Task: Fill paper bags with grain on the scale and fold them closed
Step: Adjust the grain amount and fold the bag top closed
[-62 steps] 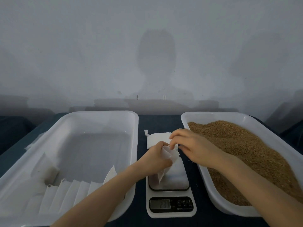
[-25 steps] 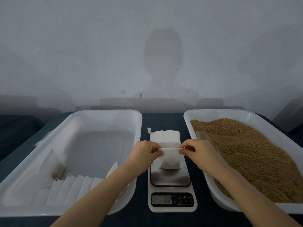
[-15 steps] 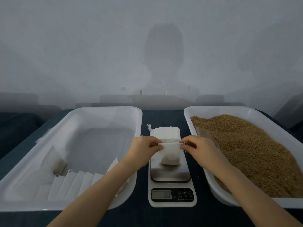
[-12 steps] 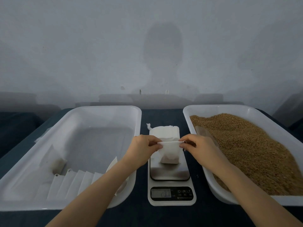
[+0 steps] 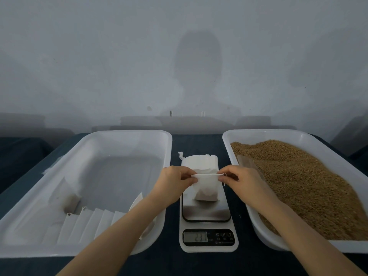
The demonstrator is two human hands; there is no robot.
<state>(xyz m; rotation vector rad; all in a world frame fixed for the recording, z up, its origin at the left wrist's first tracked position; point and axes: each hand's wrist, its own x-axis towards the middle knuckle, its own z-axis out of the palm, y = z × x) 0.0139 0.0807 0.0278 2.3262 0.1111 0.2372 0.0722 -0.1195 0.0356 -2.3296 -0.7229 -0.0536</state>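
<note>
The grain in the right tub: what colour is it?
Golden brown grain, seen in the head view, the only one.

The paper bag (image 5: 207,188) is plain white. The scale (image 5: 208,248) is white, with a shiny silver plate (image 5: 206,211) and a black panel (image 5: 221,237). At 3 o'clock the grain (image 5: 298,186) is golden brown in a white grain tray (image 5: 258,134). At 9 o'clock the other tray (image 5: 127,133) is white too. The surface (image 5: 196,142) is dark blue.
</note>
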